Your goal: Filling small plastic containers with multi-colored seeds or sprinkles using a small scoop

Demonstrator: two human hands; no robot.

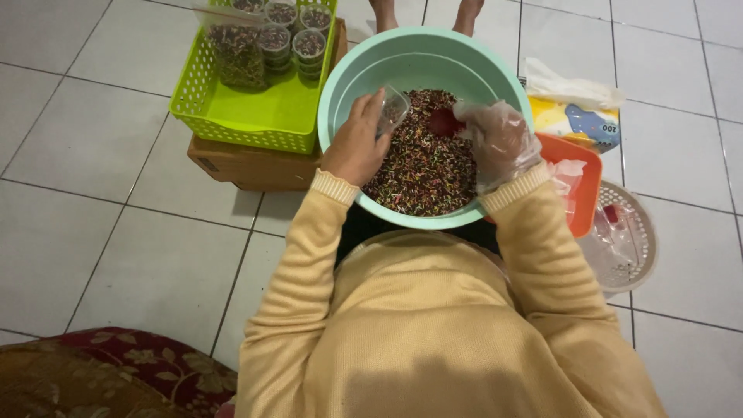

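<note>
**Cup held low over the sprinkle bowl, scoop beside it**

The left hand [357, 147] is closed around a small clear cup [392, 111], tilted with its mouth toward the middle of the bowl [340, 77], probably so that anything spilled falls back into the heap. The cup sits just above the mixed coloured sprinkles [422, 166] that fill the bowl's bottom.

The right hand [499, 143], in a thin clear glove, is curled around a small red scoop [446, 122] that rests on the sprinkles, just beside the cup's rim. The glove likely keeps skin off the food.

The bowl stands on the floor, close in front of the person, so both hands reach it with bent elbows.

A green basket [255, 116] sits on a cardboard box [255, 166] to the left, near the cup hand; filled cups [294, 31] stand stacked at its far end, with a filled clear bag beside them.

To the right lie an orange tray [584, 182], a tissue pack [576, 116] and a white perforated lid [638, 240].
</note>
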